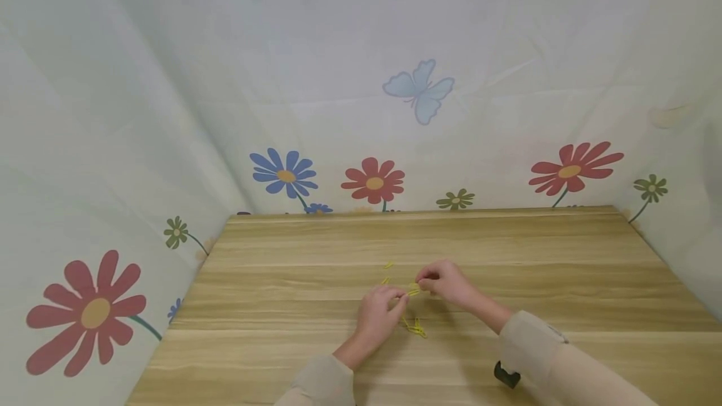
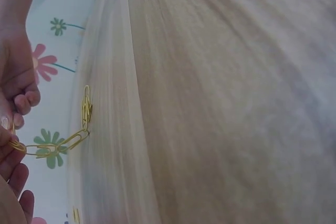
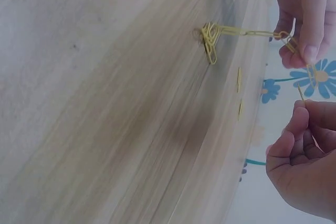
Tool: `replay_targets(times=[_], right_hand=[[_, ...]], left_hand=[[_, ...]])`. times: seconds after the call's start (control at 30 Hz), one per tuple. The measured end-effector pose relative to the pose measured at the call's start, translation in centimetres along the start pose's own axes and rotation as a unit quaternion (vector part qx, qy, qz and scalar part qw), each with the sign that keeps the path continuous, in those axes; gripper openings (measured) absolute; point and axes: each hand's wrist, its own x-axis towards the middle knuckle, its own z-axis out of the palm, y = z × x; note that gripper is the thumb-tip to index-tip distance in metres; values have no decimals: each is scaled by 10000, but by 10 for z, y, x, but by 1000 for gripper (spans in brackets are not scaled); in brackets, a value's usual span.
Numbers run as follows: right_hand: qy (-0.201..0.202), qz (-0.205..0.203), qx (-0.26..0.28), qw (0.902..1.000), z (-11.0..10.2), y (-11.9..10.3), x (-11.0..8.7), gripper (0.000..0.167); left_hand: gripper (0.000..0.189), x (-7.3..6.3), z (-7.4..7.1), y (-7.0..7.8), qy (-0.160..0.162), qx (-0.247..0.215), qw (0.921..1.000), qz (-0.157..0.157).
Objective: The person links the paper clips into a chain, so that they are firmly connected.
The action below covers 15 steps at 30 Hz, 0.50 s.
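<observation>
A chain of linked yellow paper clips hangs from my left hand, whose thumb and fingers pinch its upper end. The chain's lower part lies bunched in a small heap on the table, also seen at the right wrist view's top as a yellow pile. My right hand pinches a single yellow paper clip between thumb and fingers. That clip's tip is close to the chain's end clip; whether they touch I cannot tell.
Two loose yellow paper clips, a nearer one and a farther one, lie on the wooden table beyond my left hand. A flower-printed white curtain stands behind and beside the table. A black object is under the right sleeve.
</observation>
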Motion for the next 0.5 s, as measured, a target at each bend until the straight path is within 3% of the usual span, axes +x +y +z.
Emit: replay_targets(times=[0.5], right_hand=[[-155, -16, 114, 9998, 2, -10, -6, 12]], left_hand=[[10, -1, 2, -2, 87, 46, 9998, 160]])
